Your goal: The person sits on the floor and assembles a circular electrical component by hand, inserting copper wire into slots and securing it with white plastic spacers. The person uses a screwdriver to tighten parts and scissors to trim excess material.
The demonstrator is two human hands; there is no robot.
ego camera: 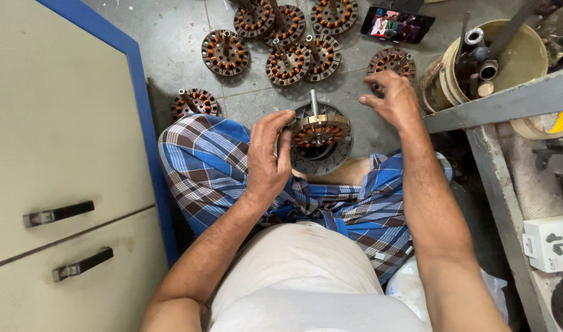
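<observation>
Stator (319, 130), a round wound core with copper coils and a steel shaft standing up from its middle, sits over the person's lap, above the blue checked cloth (207, 166). The left hand (267, 161) has its grip closed on the stator's left rim, fingers curled over the edge. The right hand (393, 98) hovers just right of the stator, fingers loosely spread, holding nothing. Beyond the stator, more wound cores (286, 64) lie on the grey floor (171, 37), with a phone (397, 24) and a bucket (515, 55) of metal parts farther right.
</observation>
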